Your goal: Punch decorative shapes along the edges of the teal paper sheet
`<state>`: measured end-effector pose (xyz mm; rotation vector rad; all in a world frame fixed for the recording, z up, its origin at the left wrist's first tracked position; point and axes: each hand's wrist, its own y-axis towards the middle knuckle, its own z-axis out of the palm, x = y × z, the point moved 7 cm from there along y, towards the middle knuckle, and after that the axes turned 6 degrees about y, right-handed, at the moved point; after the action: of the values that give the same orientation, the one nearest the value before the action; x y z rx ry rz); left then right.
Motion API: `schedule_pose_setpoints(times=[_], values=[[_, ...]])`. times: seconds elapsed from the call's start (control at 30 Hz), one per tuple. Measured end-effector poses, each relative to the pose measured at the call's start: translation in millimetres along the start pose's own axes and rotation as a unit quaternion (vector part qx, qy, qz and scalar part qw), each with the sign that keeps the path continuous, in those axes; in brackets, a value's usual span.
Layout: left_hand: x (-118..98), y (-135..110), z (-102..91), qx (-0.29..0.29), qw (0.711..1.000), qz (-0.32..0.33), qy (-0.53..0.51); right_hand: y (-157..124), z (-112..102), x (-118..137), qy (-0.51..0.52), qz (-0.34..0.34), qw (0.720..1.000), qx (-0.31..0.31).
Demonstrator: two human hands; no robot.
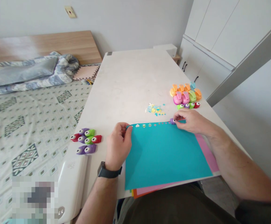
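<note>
A large teal sheet of paper (pixel 163 152) lies at the near end of the table, with a row of punched shapes along its far edge. My left hand (pixel 120 144) pinches the sheet's far left corner between thumb and fingers. At the right part of that edge, my right hand (pixel 188 121) grips a small purple craft punch (pixel 172 121), which sits on the paper's border. Beyond the sheet lies a loose pile of yellow and blue paper cutouts (pixel 156 109). Pink paper (pixel 207 152) and other coloured sheets show from underneath.
Small punches (pixel 86 140) in purple, green and red stand on the left. Larger orange, pink and green punches (pixel 185 93) stand back right, with several small ones in front. A long white device (pixel 73 186) lies along the near left edge. The white table (pixel 128 81) stretches away beside a bed.
</note>
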<state>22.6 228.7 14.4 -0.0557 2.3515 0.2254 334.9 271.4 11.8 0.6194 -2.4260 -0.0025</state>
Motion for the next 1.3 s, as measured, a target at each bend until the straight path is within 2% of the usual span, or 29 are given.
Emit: schedule_pose_setpoints(times=[0.37, 0.77, 1.3], values=[[1.8, 0.0, 1.2, 0.002, 1.0, -0.004, -0.006, -0.9, 4.1, -4.4, -0.016, 0.031, 0.999, -0.003], [-0.8, 0.2, 0.1, 0.0, 1.0, 0.005, -0.004, -2.6, 0.1, -2.6, 0.036, 0.013, 0.999, -0.007], [-1.1, 0.0, 0.4, 0.001, 1.0, 0.003, -0.009, -0.3, -0.6, 2.2, -0.007, -0.005, 1.0, 0.0]])
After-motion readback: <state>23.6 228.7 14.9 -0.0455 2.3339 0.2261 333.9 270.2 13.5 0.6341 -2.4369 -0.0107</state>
